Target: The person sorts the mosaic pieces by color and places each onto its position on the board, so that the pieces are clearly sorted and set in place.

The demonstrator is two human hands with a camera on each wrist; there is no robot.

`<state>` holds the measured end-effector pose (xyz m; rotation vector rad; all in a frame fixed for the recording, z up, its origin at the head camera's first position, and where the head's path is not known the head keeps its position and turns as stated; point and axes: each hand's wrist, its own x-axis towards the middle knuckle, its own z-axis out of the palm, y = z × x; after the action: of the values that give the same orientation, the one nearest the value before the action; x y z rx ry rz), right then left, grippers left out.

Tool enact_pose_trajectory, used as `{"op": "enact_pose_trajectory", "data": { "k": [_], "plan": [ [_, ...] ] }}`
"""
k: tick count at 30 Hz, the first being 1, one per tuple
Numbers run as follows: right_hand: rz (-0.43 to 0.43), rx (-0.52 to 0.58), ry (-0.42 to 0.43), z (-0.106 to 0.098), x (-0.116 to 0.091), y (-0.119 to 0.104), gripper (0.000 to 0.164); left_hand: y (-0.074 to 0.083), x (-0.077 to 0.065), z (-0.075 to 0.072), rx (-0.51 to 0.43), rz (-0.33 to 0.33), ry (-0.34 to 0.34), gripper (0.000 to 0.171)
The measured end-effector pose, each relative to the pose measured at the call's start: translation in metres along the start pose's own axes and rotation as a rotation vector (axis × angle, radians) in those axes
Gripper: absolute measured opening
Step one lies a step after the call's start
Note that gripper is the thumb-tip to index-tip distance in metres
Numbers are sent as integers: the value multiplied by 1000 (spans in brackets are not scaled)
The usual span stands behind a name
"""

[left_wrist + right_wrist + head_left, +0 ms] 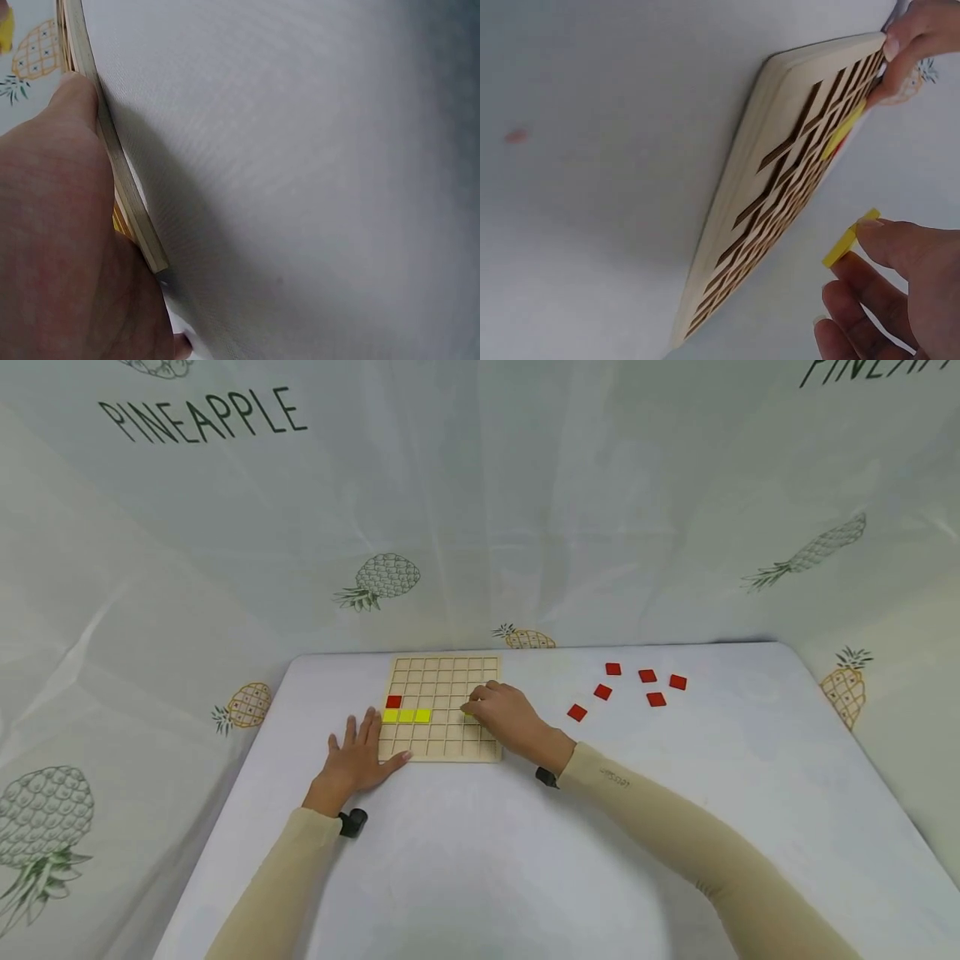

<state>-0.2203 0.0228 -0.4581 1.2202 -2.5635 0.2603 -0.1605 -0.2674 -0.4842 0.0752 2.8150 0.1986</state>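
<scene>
Board, pale and gridded, lies flat at the counter's eleven o'clock. We see the left hand at the board's eight o'clock, its grip holding nothing, fingers spread by the side and thumb on the near edge, probably to steady it. Over the board's three o'clock, the right hand has its grip pinched on a yellow tile, between thumb and finger, a hold we judge suits the small cells. Three yellow tiles sit in a row at nine o'clock; a red tile lies at twelve o'clock of the leftmost. Counting, we find one board, four yellow tiles including the held one, and seven red: one on the board, six loose red tiles between two and three o'clock, perhaps kept within reach.
</scene>
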Motion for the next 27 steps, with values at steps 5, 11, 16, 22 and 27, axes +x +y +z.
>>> {"op": "enact_pose_trajectory", "data": {
  "k": [5,11,16,22,27],
  "plan": [
    [3,34,-42,5,17,-14,21,2,-2,-4,-7,3,8,104],
    [22,54,-113,12,32,-24,22,5,-4,-5,-10,0,-1,103],
    [46,38,-155,17,42,-28,21,5,-4,-4,-8,1,-2,103],
    [82,59,-189,22,51,-29,22,3,-1,-3,-6,-1,-4,104],
    [92,47,-207,26,55,-29,22,3,0,-2,0,-5,-9,105]
  ]
}}
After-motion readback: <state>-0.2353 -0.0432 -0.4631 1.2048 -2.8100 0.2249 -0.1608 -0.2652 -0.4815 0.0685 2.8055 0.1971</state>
